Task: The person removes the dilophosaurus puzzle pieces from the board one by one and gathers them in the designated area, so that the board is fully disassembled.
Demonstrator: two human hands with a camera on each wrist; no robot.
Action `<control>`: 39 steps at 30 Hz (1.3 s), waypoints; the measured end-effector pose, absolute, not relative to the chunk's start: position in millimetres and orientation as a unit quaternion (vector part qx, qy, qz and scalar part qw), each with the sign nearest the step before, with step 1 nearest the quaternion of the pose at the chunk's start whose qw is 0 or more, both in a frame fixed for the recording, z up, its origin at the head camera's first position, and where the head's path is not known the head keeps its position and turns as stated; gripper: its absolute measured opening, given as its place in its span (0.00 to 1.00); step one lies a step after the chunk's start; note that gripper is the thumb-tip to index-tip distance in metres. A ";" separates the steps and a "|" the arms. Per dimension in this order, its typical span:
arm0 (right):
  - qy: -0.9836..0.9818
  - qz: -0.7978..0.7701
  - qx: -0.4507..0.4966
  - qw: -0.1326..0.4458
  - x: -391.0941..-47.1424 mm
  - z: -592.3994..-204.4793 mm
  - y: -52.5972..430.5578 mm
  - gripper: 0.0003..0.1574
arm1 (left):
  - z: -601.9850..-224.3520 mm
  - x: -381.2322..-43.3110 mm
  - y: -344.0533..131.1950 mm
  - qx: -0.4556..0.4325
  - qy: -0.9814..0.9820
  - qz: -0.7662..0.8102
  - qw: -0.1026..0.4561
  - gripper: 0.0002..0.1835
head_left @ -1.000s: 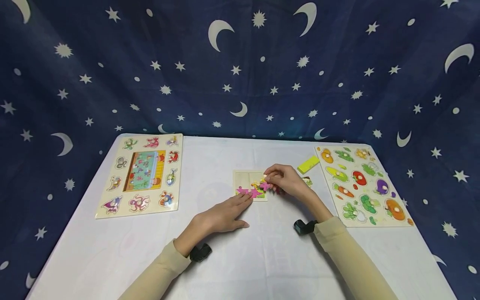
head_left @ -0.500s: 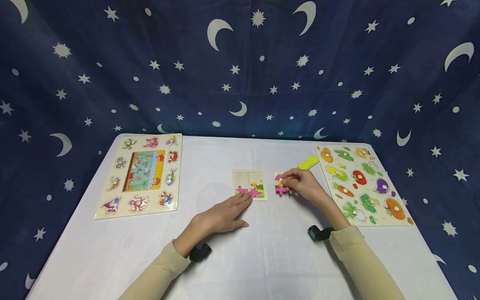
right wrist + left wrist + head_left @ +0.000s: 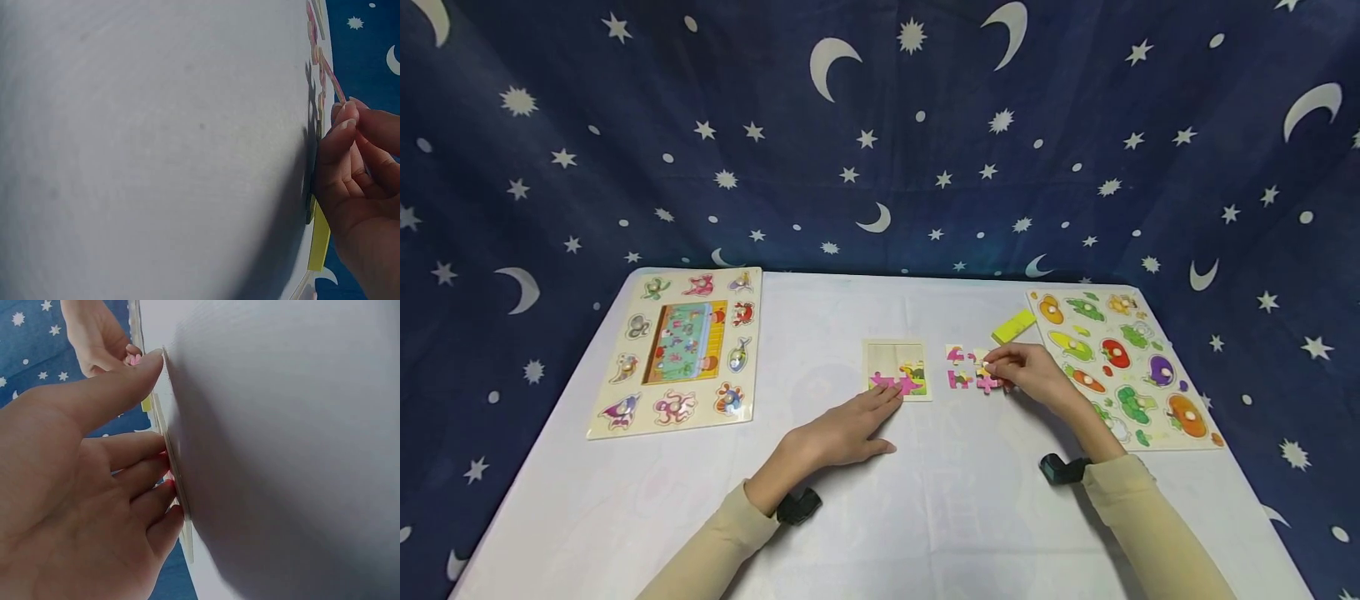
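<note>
The right hand (image 3: 1036, 372) pinches a tilted piece (image 3: 334, 79) between thumb and fingers, right of the tray (image 3: 883, 358). The left hand (image 3: 844, 432) rests straight fingers on the tray's near side (partly filled with pink pieces (image 3: 912, 386)). Loose pieces (image 3: 958, 381) lie between the tray and the right hand. A low sideways move could knock these apart; uneven left-hand pressure could shift the tray on the desk (image 3: 850, 533). Farther out: a yellow block (image 3: 1013, 326), a sea-animal board (image 3: 707, 404), a vegetable board (image 3: 1142, 433). No brand or writing is legible.
</note>
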State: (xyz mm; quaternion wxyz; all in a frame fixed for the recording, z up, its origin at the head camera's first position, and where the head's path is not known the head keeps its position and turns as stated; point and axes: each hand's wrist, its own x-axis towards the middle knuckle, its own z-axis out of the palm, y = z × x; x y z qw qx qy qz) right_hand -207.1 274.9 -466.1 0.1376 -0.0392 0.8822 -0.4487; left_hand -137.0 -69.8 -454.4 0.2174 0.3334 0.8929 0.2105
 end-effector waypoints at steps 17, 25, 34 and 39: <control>0.926 -0.365 -0.068 0.067 -204.9 -465.5 262.2 0.10 | -452.2 -136.5 -69.3 0.336 0.891 0.227 0.206 0.38; 0.915 -0.385 -0.093 0.075 -205.3 -459.9 241.9 0.12 | -454.1 -136.6 -68.1 0.338 0.892 0.223 0.199 0.38; 0.897 -0.407 -0.124 0.116 -216.3 -460.4 207.4 0.11 | -454.2 -135.9 -67.6 0.338 0.896 0.212 0.192 0.39; 0.888 -0.416 -0.142 0.134 -223.4 -464.9 191.8 0.11 | -453.1 -136.0 -67.7 0.340 0.896 0.210 0.192 0.39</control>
